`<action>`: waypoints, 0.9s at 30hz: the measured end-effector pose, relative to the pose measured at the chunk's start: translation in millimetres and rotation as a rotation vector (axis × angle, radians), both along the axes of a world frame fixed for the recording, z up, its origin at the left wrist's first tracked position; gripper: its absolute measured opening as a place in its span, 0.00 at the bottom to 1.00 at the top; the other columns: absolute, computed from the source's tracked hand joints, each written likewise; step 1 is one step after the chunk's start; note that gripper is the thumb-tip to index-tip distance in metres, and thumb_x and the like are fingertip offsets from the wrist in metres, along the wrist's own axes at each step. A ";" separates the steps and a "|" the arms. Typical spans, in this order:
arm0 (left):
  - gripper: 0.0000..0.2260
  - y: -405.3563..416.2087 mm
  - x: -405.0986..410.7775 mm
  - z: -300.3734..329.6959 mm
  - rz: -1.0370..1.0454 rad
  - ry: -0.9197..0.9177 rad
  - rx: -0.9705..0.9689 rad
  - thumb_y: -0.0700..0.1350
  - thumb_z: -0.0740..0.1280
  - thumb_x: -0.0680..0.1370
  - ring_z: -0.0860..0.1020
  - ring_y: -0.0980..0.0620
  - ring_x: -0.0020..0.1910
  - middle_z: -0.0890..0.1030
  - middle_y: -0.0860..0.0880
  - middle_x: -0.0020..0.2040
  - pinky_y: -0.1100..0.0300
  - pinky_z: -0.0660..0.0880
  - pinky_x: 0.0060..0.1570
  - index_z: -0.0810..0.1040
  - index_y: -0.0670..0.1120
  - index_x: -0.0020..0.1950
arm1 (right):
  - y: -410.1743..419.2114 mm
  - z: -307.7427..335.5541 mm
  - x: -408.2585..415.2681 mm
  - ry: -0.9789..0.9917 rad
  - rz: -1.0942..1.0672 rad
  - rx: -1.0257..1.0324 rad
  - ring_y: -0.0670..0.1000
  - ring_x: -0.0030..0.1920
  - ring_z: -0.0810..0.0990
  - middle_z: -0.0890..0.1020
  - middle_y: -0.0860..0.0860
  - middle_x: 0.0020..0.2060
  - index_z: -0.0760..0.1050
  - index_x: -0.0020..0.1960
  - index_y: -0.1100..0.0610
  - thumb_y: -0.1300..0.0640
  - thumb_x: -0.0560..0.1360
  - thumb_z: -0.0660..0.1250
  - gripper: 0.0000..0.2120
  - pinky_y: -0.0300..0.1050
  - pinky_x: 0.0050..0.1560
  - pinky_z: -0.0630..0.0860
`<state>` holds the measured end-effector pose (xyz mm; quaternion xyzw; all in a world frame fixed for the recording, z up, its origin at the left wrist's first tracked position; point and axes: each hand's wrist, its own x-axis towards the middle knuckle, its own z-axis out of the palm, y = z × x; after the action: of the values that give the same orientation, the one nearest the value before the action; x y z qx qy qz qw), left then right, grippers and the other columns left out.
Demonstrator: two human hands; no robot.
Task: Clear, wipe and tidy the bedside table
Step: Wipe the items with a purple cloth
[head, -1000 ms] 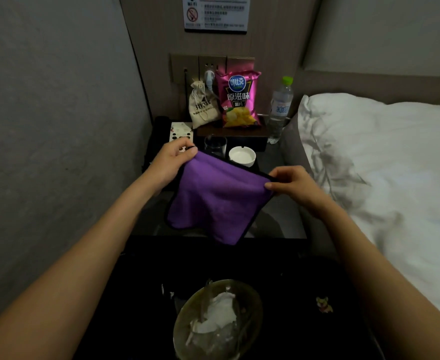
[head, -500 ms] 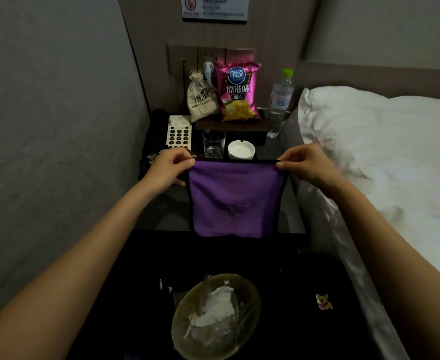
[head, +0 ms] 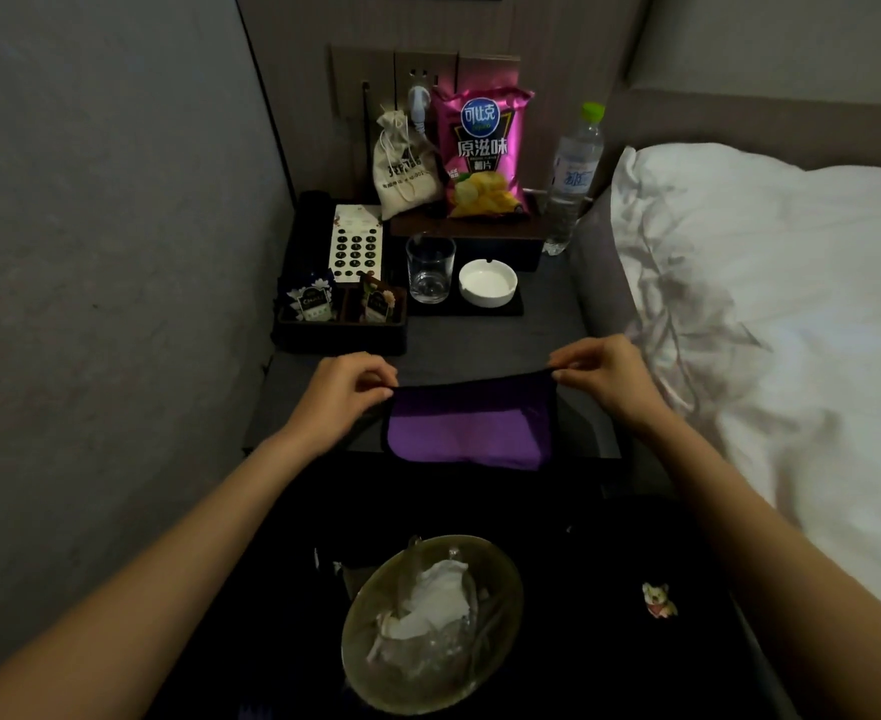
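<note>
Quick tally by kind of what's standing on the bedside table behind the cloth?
Snack bags: 1, chips bag
Pouches: 1, drawstring pouch
Bottles: 1, water bottle
Glasses: 1, glass
Ashtrays: 1, ashtray
Phones: 1, phone
Sachet trays: 1, tray
Total: 7

A cloth (head: 467, 426) is held over the front edge of the table (head: 547, 330), pinched at its left corner by the left hand (head: 342, 389) and at its right corner by the right hand (head: 602, 374). Behind it, a glass (head: 429, 270) is set just left of an ashtray (head: 487, 282). To their left a telephone (head: 355, 241) is placed behind a sachet box (head: 342, 317). At the back, a drawstring bag (head: 404, 166), a crisp packet (head: 485, 153) and a water bottle (head: 573, 174) are lined up left to right. The bed (head: 765, 278) lies to the right.
</note>
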<state>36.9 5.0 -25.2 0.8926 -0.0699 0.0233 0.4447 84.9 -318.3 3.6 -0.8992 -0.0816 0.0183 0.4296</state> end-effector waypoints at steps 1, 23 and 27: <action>0.08 -0.1 -4.1 -3.5 -0.017 -0.004 0.024 0.31 0.73 0.71 0.82 0.56 0.50 0.83 0.47 0.50 0.64 0.77 0.54 0.82 0.44 0.42 | -0.7 -4.0 -6.1 -0.007 0.013 -0.010 0.54 0.47 0.83 0.85 0.60 0.48 0.84 0.47 0.67 0.71 0.69 0.74 0.07 0.44 0.54 0.78; 0.07 -1.2 -43.5 -25.6 -0.153 0.002 0.361 0.39 0.75 0.71 0.77 0.56 0.56 0.77 0.54 0.57 0.55 0.75 0.57 0.82 0.50 0.41 | -8.4 -35.2 -68.1 -0.024 0.237 -0.417 0.55 0.57 0.79 0.81 0.54 0.56 0.85 0.51 0.58 0.63 0.72 0.74 0.08 0.52 0.59 0.74; 0.04 1.5 -39.6 -25.5 -0.167 -0.005 0.409 0.48 0.77 0.70 0.73 0.56 0.57 0.78 0.56 0.55 0.50 0.71 0.58 0.83 0.53 0.41 | -7.8 -34.5 -65.2 -0.001 0.191 -0.381 0.54 0.51 0.81 0.84 0.54 0.48 0.85 0.48 0.58 0.62 0.71 0.74 0.06 0.53 0.55 0.77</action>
<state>-2.7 6.5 -50.7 0.9554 -0.1480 -0.0260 0.2544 19.7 -326.1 -30.9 -0.9523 -0.1619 0.0736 0.2481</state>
